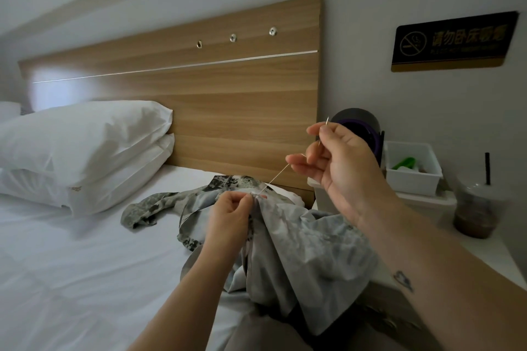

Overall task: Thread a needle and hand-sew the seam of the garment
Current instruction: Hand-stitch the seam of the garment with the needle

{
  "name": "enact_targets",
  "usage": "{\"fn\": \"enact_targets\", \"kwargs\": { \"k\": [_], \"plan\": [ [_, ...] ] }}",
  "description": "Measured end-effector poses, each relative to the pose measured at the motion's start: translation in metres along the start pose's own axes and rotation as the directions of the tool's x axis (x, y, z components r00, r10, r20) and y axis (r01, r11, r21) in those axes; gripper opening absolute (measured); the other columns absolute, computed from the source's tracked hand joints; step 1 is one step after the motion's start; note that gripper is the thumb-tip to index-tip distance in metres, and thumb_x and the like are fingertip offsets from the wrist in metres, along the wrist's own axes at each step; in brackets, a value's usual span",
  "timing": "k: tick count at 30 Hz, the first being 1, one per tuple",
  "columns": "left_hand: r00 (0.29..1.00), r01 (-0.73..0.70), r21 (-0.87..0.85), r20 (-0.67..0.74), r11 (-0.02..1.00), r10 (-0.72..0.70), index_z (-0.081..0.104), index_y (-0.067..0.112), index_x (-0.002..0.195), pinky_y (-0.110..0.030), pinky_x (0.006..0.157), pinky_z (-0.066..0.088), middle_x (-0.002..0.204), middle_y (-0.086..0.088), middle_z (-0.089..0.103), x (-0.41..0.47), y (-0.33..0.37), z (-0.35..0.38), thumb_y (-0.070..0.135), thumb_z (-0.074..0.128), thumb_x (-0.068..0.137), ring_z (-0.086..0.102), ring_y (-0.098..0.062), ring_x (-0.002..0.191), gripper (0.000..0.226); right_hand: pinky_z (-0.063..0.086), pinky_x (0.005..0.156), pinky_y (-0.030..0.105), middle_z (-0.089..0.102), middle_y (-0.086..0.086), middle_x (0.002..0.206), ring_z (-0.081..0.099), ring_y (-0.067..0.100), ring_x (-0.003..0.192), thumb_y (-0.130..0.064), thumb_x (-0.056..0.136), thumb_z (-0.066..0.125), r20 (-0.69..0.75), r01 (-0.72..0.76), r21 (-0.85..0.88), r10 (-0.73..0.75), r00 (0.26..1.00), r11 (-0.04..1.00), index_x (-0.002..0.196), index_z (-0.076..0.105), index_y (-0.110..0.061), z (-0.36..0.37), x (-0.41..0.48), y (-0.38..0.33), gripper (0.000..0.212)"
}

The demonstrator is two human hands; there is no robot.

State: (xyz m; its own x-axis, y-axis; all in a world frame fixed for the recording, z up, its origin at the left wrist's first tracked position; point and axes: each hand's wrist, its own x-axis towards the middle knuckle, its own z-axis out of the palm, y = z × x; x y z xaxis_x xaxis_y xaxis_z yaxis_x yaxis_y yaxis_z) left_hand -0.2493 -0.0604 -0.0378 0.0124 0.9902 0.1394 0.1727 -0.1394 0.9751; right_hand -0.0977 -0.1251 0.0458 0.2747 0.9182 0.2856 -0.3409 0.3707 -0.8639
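Note:
A grey, dark-patterned garment (299, 242) lies bunched on the white bed and over my lap. My left hand (228, 214) pinches its seam at the top of a fold. My right hand (336, 159) is raised up and to the right of the seam, thumb and forefinger closed on a thin silver needle (323, 132) whose tip points upward. A pale thread (275, 178) runs taut from the needle hand down to the pinched seam.
The white bed (71, 265) stretches left, with two stacked pillows (85, 151) against a wooden headboard (228, 100). On the white bedside table at the right stand a white bin (410, 177), a dark round device (359, 125) and a lidded drink cup with a straw (476, 208).

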Motion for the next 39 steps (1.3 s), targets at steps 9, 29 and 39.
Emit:
{"fn": "enact_targets", "kwargs": {
  "k": [9, 29, 39],
  "plan": [
    [0.984, -0.165, 0.032, -0.066, 0.986, 0.167, 0.058, 0.011, 0.083, -0.011, 0.045, 0.041, 0.068, -0.002, 0.059, -0.004, 0.004, 0.002, 0.017, 0.056, 0.095, 0.049, 0.003, 0.048, 0.013, 0.057, 0.060, 0.028, 0.049, -0.004, 0.046, 0.068, 0.018, 0.059, -0.012, 0.104, 0.032, -0.131, 0.160, 0.036, -0.154, 0.979, 0.986, 0.089, 0.055, -0.013, 0.011, 0.009, -0.006, 0.028],
    [0.969, -0.213, 0.182, -0.083, 0.960, 0.231, 0.050, 0.013, 0.074, -0.007, 0.043, 0.035, 0.058, 0.005, 0.050, -0.004, -0.003, -0.001, 0.015, 0.053, 0.094, 0.045, 0.007, 0.043, 0.021, 0.058, 0.065, 0.031, 0.053, -0.004, 0.048, 0.068, 0.020, 0.059, -0.014, 0.104, 0.031, -0.282, 0.368, -0.064, -0.370, 0.885, 0.928, 0.089, 0.055, -0.016, 0.015, 0.015, 0.004, 0.028],
    [0.972, -0.187, 0.237, -0.095, 0.953, 0.214, 0.054, 0.010, 0.079, -0.008, 0.046, 0.038, 0.064, 0.002, 0.054, 0.002, -0.023, -0.007, 0.016, 0.056, 0.093, 0.049, 0.007, 0.049, 0.016, 0.055, 0.062, 0.031, 0.054, -0.005, 0.046, 0.068, 0.020, 0.056, -0.016, 0.104, 0.030, -0.357, 0.344, -0.022, -0.329, 0.874, 0.939, 0.091, 0.056, -0.016, 0.009, 0.022, -0.005, 0.029]
  ]
}}
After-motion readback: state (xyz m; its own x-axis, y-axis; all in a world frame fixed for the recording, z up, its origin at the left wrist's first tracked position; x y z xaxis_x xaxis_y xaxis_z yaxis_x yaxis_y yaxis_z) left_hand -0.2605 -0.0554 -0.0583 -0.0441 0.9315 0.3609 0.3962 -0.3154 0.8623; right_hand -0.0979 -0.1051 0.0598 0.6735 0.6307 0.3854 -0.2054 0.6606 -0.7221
